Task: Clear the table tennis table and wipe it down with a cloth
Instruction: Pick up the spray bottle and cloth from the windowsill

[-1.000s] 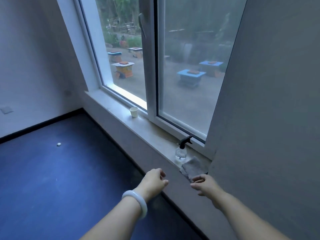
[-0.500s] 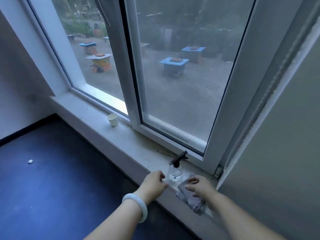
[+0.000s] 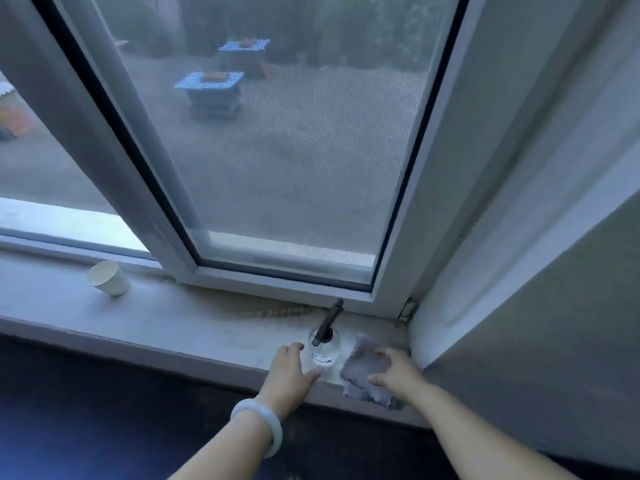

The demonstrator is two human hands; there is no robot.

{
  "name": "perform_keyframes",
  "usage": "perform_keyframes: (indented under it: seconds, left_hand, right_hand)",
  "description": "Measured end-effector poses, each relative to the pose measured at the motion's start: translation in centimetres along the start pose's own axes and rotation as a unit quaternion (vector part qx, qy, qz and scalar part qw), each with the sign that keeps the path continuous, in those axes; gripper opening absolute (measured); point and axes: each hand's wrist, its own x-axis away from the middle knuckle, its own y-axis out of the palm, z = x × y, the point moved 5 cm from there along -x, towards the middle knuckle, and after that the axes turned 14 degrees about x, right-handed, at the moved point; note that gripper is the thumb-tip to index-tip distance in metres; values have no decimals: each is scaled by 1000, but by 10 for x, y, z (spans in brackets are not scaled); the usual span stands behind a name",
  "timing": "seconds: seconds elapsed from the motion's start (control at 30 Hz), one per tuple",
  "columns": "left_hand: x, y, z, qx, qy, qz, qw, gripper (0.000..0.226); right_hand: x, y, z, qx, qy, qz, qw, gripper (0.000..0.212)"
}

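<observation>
Head view looks down at a window sill (image 3: 173,327). At about 6 o'clock in the picture, two bare arms reach out to the sill.

The right hand (image 3: 394,374) lies on a grey cloth (image 3: 363,365). Its fingers are spread and bent a little over the cloth, with the thumb on the near side. I cannot tell if it is pinching the cloth or only pressing on it. The cloth sits at the right end of the sill, near the corner by the wall (image 3: 554,341), and part of it hangs over the front edge.

The left hand (image 3: 289,375) is open, with fingers and thumb spread. It is just beside a clear spray bottle (image 3: 325,348) with a black top, at the bottle's 9 o'clock. I cannot tell if it touches the bottle. A pale bangle (image 3: 258,426) is on that wrist.

The bottle stands upright, just left of the cloth.

A white paper cup (image 3: 108,278) stands on the sill at 9 o'clock, well apart from the hands. Behind the sill is a window (image 3: 294,150) with a mesh screen.
</observation>
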Motion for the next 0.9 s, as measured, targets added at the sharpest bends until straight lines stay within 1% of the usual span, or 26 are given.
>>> perform_keyframes:
  seconds: [0.13,0.27,0.33,0.4,0.5,0.6,0.67,0.77,0.83,0.9]
  left_hand:
    - [-13,0,3,19,72,-35,997,75]
    - [-24,10,3,52,118,-64,990,79]
    - [-31,16,5,51,137,-68,987,85]
    - [-39,18,10,66,155,-53,984,88]
    - [-52,22,21,152,170,-58,972,84]
    - [-59,28,26,230,136,-62,962,78]
    - [-61,27,28,222,142,-48,963,67]
    - [-59,27,31,166,181,-54,968,42]
    - [-55,28,25,143,174,-55,973,36]
    - [-50,28,18,146,154,-55,976,38]
  right_hand:
    - [-16,23,5,139,20,27,990,88]
    - [-28,57,17,165,39,31,985,95]
    - [-27,71,23,170,40,70,982,94]
    - [-26,80,26,182,36,122,975,89]
    - [-24,79,25,211,38,186,959,80]
    - [-23,71,23,205,24,224,952,62]
    - [-23,68,24,165,6,228,960,51]
    - [-20,66,25,116,-8,212,970,35]
    - [-19,66,25,73,-5,196,978,26]
    - [-16,64,25,27,9,176,984,20]
